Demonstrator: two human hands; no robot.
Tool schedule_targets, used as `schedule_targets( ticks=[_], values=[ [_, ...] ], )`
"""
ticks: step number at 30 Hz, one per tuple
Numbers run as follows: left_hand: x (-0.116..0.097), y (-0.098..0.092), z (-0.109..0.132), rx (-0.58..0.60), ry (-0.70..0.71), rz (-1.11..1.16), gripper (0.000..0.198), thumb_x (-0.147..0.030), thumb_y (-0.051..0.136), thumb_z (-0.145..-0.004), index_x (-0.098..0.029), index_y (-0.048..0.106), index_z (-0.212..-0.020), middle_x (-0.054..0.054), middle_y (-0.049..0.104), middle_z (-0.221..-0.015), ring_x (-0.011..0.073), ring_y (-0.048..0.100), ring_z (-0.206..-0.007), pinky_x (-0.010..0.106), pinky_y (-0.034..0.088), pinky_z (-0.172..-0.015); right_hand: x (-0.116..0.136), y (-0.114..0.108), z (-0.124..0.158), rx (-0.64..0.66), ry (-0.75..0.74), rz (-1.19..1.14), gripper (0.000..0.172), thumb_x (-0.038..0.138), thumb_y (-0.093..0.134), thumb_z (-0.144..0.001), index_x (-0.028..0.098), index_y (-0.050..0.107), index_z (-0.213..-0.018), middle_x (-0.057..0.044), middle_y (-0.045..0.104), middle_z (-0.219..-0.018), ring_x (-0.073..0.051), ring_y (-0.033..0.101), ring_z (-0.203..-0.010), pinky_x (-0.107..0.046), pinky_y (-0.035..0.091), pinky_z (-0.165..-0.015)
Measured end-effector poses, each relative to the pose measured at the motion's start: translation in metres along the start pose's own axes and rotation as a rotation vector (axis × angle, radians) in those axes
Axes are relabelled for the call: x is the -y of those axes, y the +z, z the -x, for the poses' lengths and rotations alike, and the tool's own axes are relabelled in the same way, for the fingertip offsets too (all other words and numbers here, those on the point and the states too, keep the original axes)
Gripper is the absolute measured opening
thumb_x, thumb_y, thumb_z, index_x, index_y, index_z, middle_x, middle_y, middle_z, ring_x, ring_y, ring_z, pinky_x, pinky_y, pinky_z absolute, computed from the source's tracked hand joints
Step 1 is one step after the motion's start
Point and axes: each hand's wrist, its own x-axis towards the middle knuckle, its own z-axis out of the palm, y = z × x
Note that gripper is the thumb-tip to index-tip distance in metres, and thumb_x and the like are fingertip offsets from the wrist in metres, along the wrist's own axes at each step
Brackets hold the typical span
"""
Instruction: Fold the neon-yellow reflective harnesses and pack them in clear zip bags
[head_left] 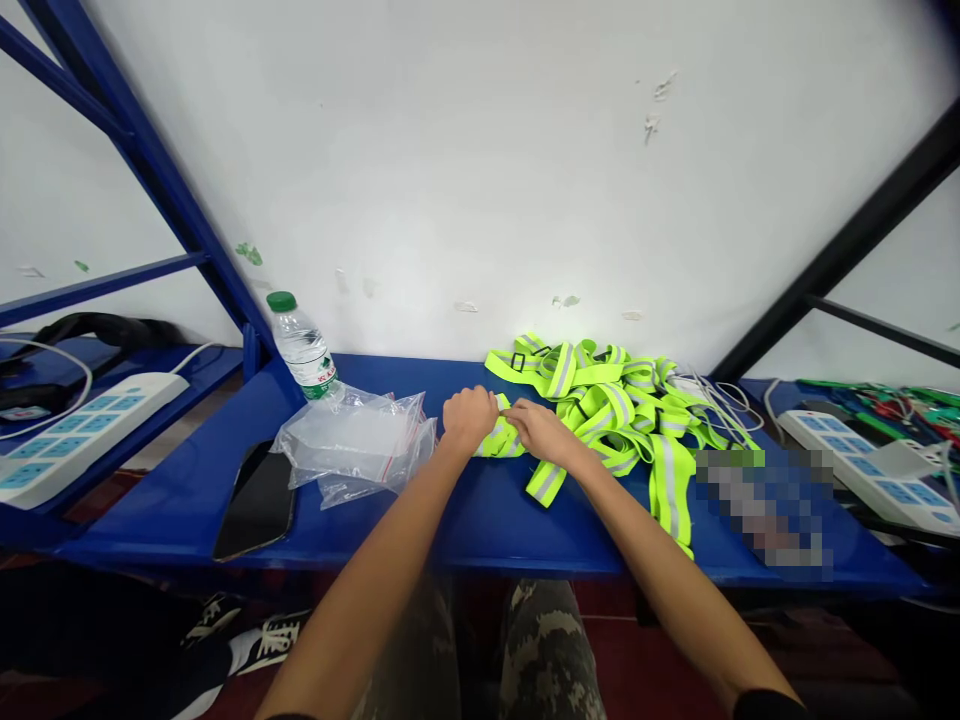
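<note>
A white plastered wall [480, 150] fills the back, scuffed and chipped in places, with a few small green scraps stuck to it. The light is even, brightest on the wall just above the desk. The blue desk [487, 525] stands against this wall, with a slanting blue steel strut [150, 160] rising at its left and a black strut [847, 250] at its right. A second blue surface [214, 365] adjoins on the left. Below the desk edge the floor [637, 680] is dark red.
</note>
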Motion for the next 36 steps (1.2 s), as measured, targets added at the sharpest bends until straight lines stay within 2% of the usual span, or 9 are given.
schedule_targets(
  ticks=[4,7,10,13,16,20,25,30,36],
  values=[
    [-0.002,0.005,0.002,-0.057,0.019,-0.022,0.042,-0.036,0.032,-0.099,-0.011,0.065,-0.106,0.020,0.071,-0.098,0.0317,0.070,-0.094,0.041,0.052,-0.078,0.013,-0.001,0.011,-0.126,-0.045,0.176,0.030,0.023,0.043,-0.099,0.019,0.071,-0.106,-0.011,0.064,-0.116,-0.024,0.057,-0.103,-0.037,0.043,-0.088],
    [-0.002,0.006,-0.001,-0.056,0.010,-0.023,0.041,-0.036,0.032,-0.099,-0.011,0.065,-0.104,0.019,0.071,-0.097,0.0319,0.070,-0.094,0.041,0.052,-0.078,0.019,-0.007,0.019,-0.074,-0.092,0.209,0.030,0.037,0.052,-0.096,0.017,0.068,-0.112,-0.012,0.066,-0.116,-0.027,0.057,-0.106,-0.040,0.044,-0.088],
    [0.000,0.004,-0.007,-0.047,-0.011,-0.018,0.039,-0.037,0.036,-0.097,-0.012,0.065,-0.103,0.019,0.071,-0.099,0.0316,0.069,-0.095,0.041,0.051,-0.078,0.019,-0.009,0.023,-0.025,-0.098,0.188,0.049,0.049,0.066,-0.085,0.015,0.063,-0.120,-0.013,0.064,-0.125,-0.030,0.057,-0.113,-0.042,0.044,-0.093],
    [0.002,0.000,-0.008,-0.140,0.006,-0.020,0.033,-0.033,0.038,-0.097,-0.012,0.063,-0.103,0.017,0.070,-0.100,0.0306,0.067,-0.097,0.039,0.049,-0.078,0.017,-0.006,0.022,-0.009,-0.100,0.203,0.049,0.040,0.072,-0.082,0.013,0.061,-0.122,-0.014,0.064,-0.126,-0.030,0.058,-0.115,-0.042,0.041,-0.098],
    [0.004,-0.004,0.005,-0.261,0.102,-0.021,0.027,-0.029,0.039,-0.096,-0.015,0.061,-0.099,0.013,0.069,-0.097,0.0287,0.063,-0.098,0.037,0.045,-0.077,0.015,-0.003,0.022,-0.014,-0.126,0.221,0.040,0.032,0.066,-0.087,0.013,0.061,-0.121,-0.014,0.064,-0.125,-0.029,0.059,-0.115,-0.041,0.040,-0.101],
    [0.011,0.000,0.037,-0.266,0.246,-0.001,0.026,-0.033,0.040,-0.097,-0.018,0.059,-0.088,0.010,0.067,-0.090,0.0255,0.059,-0.091,0.036,0.041,-0.074,0.014,-0.001,0.025,-0.020,-0.164,0.227,0.035,0.035,0.053,-0.095,0.012,0.058,-0.122,-0.014,0.066,-0.121,-0.028,0.060,-0.113,-0.041,0.038,-0.102],
    [0.019,0.006,0.059,-0.378,0.337,0.009,0.029,-0.036,0.037,-0.099,-0.018,0.059,-0.091,0.011,0.063,-0.100,0.0267,0.053,-0.102,0.040,0.038,-0.085,0.019,0.003,0.027,-0.022,-0.171,0.313,0.033,0.032,0.045,-0.099,0.009,0.057,-0.119,-0.015,0.067,-0.110,-0.029,0.062,-0.103,-0.041,0.041,-0.094],
    [0.019,0.003,0.046,-0.374,0.353,0.025,0.033,-0.038,0.035,-0.099,-0.017,0.060,-0.091,0.010,0.063,-0.096,0.0249,0.056,-0.097,0.039,0.038,-0.089,0.020,0.012,0.023,-0.053,-0.144,0.333,0.034,0.028,0.032,-0.103,0.010,0.057,-0.117,-0.015,0.069,-0.103,-0.028,0.063,-0.096,-0.038,0.041,-0.087],
    [0.011,0.000,0.022,-0.302,0.308,-0.017,0.046,-0.040,0.028,-0.100,-0.015,0.065,-0.092,0.012,0.069,-0.092,0.0273,0.065,-0.089,0.038,0.042,-0.078,0.006,0.014,0.014,-0.099,0.013,0.106,0.034,0.033,0.029,-0.105,0.018,0.059,-0.111,-0.008,0.071,-0.091,-0.023,0.066,-0.083,-0.030,0.039,-0.070]
  ],
)
